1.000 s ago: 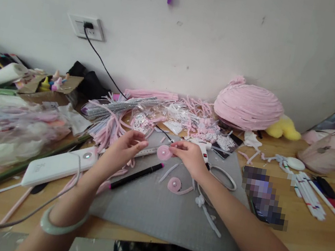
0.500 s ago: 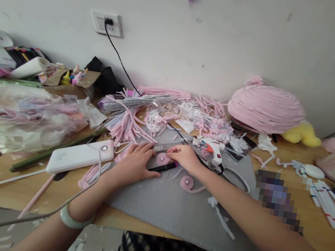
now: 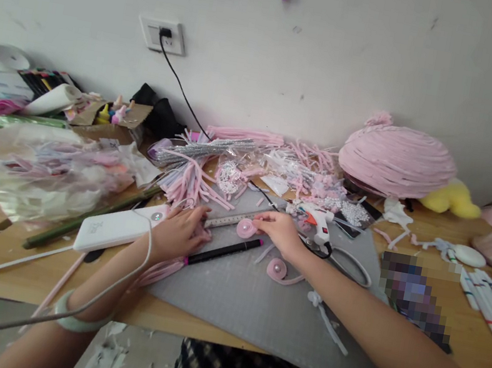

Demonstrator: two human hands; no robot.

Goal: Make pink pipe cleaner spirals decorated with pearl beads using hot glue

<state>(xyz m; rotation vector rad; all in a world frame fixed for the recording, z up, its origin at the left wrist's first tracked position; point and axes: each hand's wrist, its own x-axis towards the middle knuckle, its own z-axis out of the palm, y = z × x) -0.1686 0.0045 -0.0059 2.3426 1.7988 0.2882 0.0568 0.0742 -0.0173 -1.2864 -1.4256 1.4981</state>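
Note:
My right hand (image 3: 282, 232) pinches the edge of a pink pipe-cleaner coil (image 3: 245, 229) with a pearl bead at its centre. Beside it, a ruler (image 3: 230, 220) lies slanted on the grey mat. My left hand (image 3: 178, 232) is at the mat's left side, its bent fingers closed around pink pipe cleaner (image 3: 203, 233), partly hidden by the hand. Between my hands and nearer to me lies a black marker (image 3: 224, 252) with magenta ends. A second pink coil (image 3: 277, 269) with a pearl and a loose tail rests right of the marker.
A white glue gun (image 3: 320, 219) lies behind my right hand, with its cable on the grey mat (image 3: 243, 310). A white power bank (image 3: 111, 232) sits beside my left forearm. Pipe cleaners (image 3: 189, 180) are heaped at the back, near a large pink bundle (image 3: 395, 159).
My left hand has slid left off the marker and coil, its fingers now curled on pink pipe cleaner. The marker has shifted left, and more of the ruler shows. My right hand keeps near the coil.

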